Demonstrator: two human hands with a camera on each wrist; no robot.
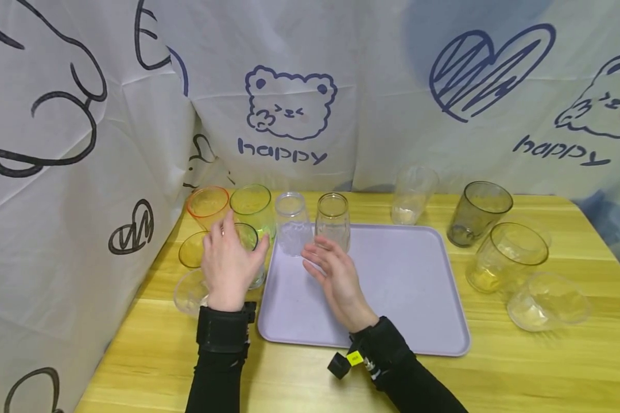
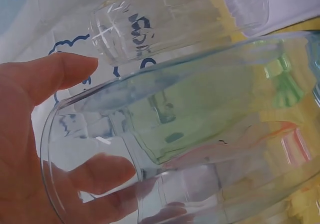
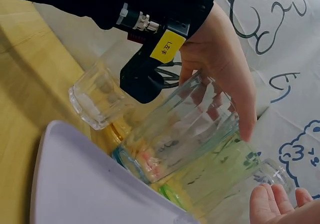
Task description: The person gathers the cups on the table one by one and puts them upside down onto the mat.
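My left hand (image 1: 231, 261) is spread around the top of a blue-tinted glass (image 2: 115, 129) that stands just left of the lilac tray (image 1: 403, 298). In the left wrist view the thumb sits a little off the glass, and the other fingers show through its wall. Over the tray, my right hand (image 1: 336, 281) has loosely bent fingers and holds nothing. Its fingertips overlap the lower part of a brown-rimmed clear glass (image 1: 333, 218) in the head view. Beside that glass, a clear glass (image 1: 292, 223) stands at the tray's back left corner.
Left of the tray stand an orange-rimmed glass (image 1: 208, 206), a green glass (image 1: 251, 203), an amber glass (image 1: 191, 250) and a clear glass (image 1: 186, 293). On the right are a grey glass (image 1: 477, 215), a yellowish glass (image 1: 508, 258) and clear glasses. A printed cloth (image 1: 382, 115) hangs behind.
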